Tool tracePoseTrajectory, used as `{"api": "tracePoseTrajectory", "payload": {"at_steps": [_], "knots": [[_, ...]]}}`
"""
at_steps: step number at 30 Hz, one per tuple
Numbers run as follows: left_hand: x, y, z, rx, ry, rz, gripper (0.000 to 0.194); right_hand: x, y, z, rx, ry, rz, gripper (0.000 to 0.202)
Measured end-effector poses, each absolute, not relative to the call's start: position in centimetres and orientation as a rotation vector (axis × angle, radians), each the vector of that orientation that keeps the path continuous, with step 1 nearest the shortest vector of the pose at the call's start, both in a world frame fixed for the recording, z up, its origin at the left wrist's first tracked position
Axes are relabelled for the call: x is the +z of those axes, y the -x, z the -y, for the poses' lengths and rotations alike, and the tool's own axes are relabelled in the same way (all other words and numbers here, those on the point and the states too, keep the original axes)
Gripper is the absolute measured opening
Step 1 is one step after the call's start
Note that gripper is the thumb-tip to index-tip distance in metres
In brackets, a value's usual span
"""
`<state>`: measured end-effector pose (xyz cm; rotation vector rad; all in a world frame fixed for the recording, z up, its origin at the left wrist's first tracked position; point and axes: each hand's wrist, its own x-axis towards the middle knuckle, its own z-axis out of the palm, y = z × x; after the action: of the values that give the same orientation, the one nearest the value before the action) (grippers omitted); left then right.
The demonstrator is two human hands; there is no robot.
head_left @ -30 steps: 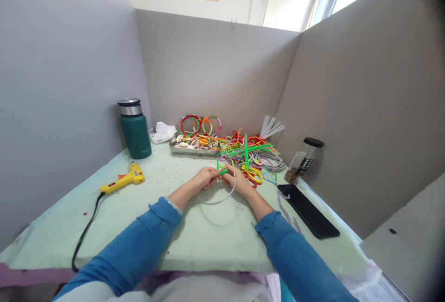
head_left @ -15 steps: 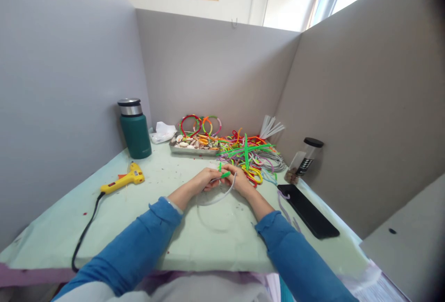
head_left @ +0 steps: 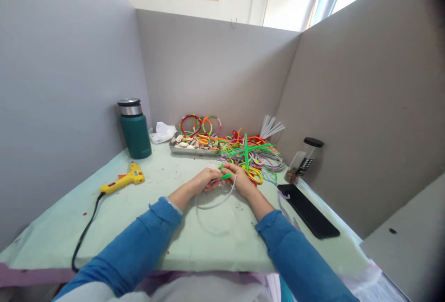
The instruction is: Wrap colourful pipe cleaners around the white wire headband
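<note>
Fingers of the left hand (head_left: 203, 182) and right hand (head_left: 239, 179) pinch a green pipe cleaner (head_left: 225, 176) around a white hoop (head_left: 215, 202). Both grips are narrow, closed on it above the table (head_left: 156, 228).

Both arms wear long, bright blue sleeves of soft knitted cloth, the left sleeve (head_left: 139, 246) and the right sleeve (head_left: 295, 255) alike, creased in loose folds along the forearms. Each ends in a rolled cuff just short of the wrist. The left hand (head_left: 205, 181) and right hand (head_left: 239, 179) are bare: no gloves.
</note>
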<state>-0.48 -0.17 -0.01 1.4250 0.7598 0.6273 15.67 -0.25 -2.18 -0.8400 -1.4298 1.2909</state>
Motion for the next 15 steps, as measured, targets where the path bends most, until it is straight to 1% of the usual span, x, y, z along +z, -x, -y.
{"api": "tracePoseTrajectory", "payload": {"at_steps": [7,15], "knots": [[0.06,0.47,0.3,0.581,-1.47,-0.751,0.028,-2.1,-15.84,0.28,1.375,0.827,1.376,0.026],[0.64,0.48,0.77,0.692,-1.401,-0.662,0.029,-1.79,-15.66,0.54,1.348,0.812,1.373,0.026]]}}
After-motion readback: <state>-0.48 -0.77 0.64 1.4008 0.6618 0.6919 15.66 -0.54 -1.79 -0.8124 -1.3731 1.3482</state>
